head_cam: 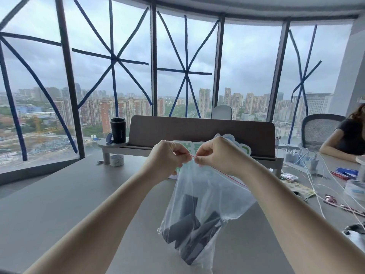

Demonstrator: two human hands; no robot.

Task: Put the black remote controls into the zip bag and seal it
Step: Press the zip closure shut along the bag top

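**One zip bag held up by two hands**

One clear zip bag (205,194) hangs above the grey table (59,204), with several black remote controls (192,228) piled at its bottom; the exact count I cannot tell. The left hand (167,157) and right hand (217,155) are raised side by side, both arms stretched forward. The fingers of each hand are closed in a pinch on the bag's red seal strip (192,156), almost touching each other.

Clear zip bag (205,186) with red seal line, black remote controls (189,230), grey table (59,204), black cup (118,130)
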